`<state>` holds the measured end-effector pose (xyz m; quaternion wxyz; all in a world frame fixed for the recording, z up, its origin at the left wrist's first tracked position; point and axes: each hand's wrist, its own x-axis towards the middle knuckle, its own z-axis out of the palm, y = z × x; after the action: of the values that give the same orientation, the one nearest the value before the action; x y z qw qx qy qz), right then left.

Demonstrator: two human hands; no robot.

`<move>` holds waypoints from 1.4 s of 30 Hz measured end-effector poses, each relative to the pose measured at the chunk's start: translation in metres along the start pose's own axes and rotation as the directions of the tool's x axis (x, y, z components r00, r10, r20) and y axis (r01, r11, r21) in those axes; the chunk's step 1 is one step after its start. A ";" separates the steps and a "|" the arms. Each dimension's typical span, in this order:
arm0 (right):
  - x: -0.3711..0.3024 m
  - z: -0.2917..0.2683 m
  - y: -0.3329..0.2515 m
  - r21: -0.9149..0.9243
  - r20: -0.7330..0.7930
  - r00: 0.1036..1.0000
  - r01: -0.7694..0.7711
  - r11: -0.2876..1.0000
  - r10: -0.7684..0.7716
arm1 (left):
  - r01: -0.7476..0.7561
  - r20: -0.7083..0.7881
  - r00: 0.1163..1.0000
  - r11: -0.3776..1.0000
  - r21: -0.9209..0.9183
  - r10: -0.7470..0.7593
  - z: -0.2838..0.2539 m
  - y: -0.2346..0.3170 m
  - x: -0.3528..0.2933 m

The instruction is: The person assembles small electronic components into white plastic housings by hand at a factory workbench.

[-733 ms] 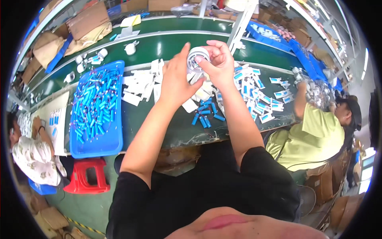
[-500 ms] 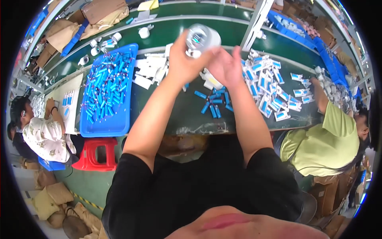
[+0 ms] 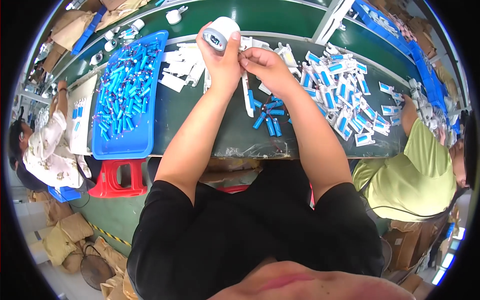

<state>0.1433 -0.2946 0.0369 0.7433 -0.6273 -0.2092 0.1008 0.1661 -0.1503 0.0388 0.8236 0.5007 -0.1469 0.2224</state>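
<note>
My left hand [image 3: 220, 67] is wrapped round a white round housing [image 3: 226, 29], a cup-like part with a grey rim and a dark, clear face turned to the lower left. Close beside it, my right hand [image 3: 270, 70] has its fingers pinched together next to the left palm; what they grip is too small to make out. Just below the fingers shows a narrow white bracket [image 3: 245, 85] with a blue battery cell at its lower end; whether a hand holds it I cannot tell. Loose blue battery cells [image 3: 270, 125] lie on the table near my right forearm.
Left of me is a blue tray [image 3: 159, 100] full of blue cells, beside white plastic parts [image 3: 176, 82]. A heap of white brackets with blue cells [image 3: 340, 90] lies right. Co-workers sit on both sides. A green conveyor [image 3: 270, 17] runs behind, with a white post [image 3: 332, 20].
Both hands have shifted left, and the housing has turned its face to the lower left. My right hand went from open fingers beside the housing to a pinch below it.
</note>
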 end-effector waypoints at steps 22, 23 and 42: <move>0.004 0.006 0.004 0.381 -0.236 0.968 0.009 0.924 0.088 | -0.425 0.001 0.870 0.748 0.510 0.494 0.002 0.020 0.000; 0.004 0.005 0.006 0.321 -0.274 0.961 0.054 0.945 0.038 | -0.458 0.027 0.844 0.694 0.555 0.535 0.001 0.019 0.001; 0.004 -0.004 0.012 0.339 -0.328 0.943 0.179 0.924 -0.062 | -0.525 0.107 0.813 0.641 0.560 0.572 0.005 0.026 -0.001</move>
<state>0.1501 -0.2940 0.0256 0.8750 -0.4723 -0.1056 -0.0088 0.1515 -0.1444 0.0605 0.5358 0.6432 -0.1858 0.5145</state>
